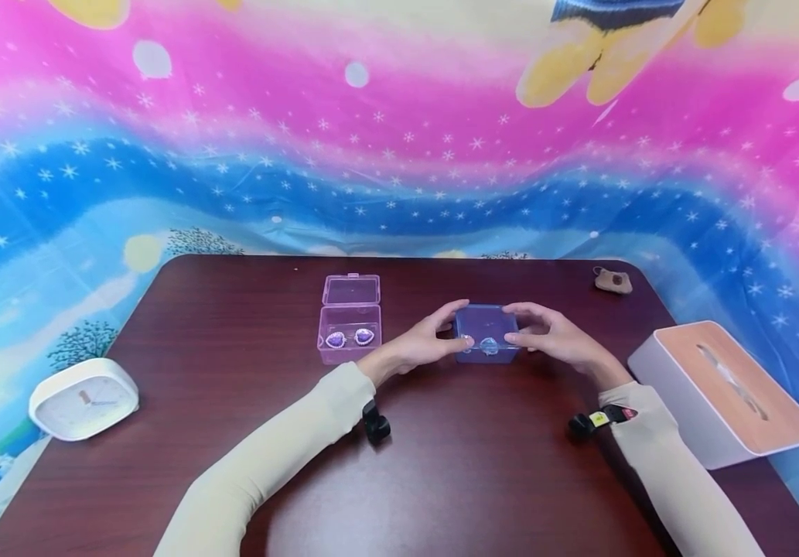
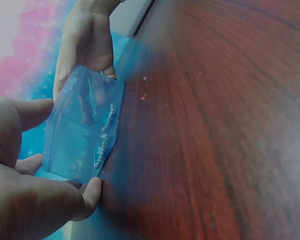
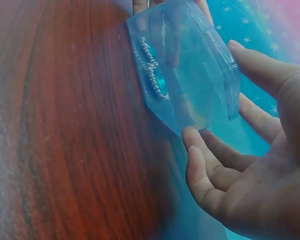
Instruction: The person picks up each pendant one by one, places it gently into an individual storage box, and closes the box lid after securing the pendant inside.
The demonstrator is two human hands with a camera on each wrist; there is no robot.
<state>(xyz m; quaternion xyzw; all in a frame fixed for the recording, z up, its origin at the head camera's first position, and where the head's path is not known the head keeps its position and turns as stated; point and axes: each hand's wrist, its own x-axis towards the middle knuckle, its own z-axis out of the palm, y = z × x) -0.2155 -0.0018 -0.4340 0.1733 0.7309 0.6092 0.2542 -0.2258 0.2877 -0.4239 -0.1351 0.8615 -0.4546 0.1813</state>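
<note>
A small clear blue plastic box sits on the table with its lid down. Through its walls show blue gem pieces with silvery beaded edges. My left hand grips the box's left side, thumb at the front corner and fingers toward the back. On the opposite side my right hand holds it the same way, its thumb at the front right corner. Left of the hands, a pink-purple clear box stands with its lid tipped back. Two purple heart-shaped gem pieces with pale rims lie inside that one.
A white clock is at the table's left edge. On the right stands a white tissue box with a wood-coloured top. A small beige pouch-like item lies at the back right. Behind the dark red-brown table hangs a patterned cloth.
</note>
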